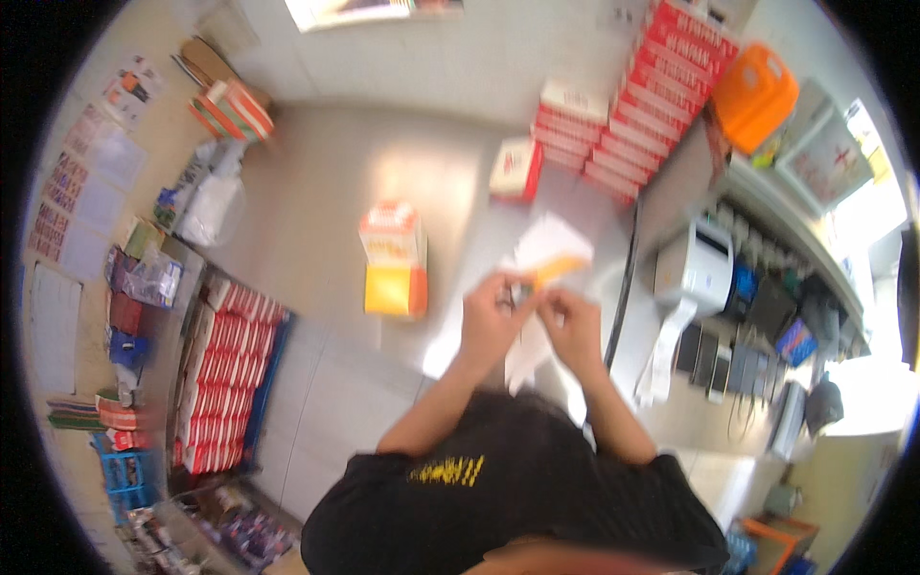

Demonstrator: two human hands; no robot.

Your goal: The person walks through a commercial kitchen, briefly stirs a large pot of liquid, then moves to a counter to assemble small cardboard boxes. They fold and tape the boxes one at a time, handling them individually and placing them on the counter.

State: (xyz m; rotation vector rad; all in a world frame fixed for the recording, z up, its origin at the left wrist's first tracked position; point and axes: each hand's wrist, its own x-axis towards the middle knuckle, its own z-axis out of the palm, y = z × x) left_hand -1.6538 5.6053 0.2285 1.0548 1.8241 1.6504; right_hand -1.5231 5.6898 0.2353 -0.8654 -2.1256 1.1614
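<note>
Both hands meet above the steel counter at the centre right, blurred. My left hand is closed, its fingertips at the near end of a flat yellow-orange strip. Something small and dark shows between its thumb and fingers, too smeared to name. My right hand is pinched close beside it, fingertips almost touching the left ones; what it grips is hidden. White paper lies beyond the strip, and a pale sheet shows below the hands. To the left, a yellow-orange box stands by an orange-and-white carton.
Red-and-white boxes are stacked high at the back right, with a single box before them. On the right are a white label printer and an orange container. A crate of red-and-white packs stands left.
</note>
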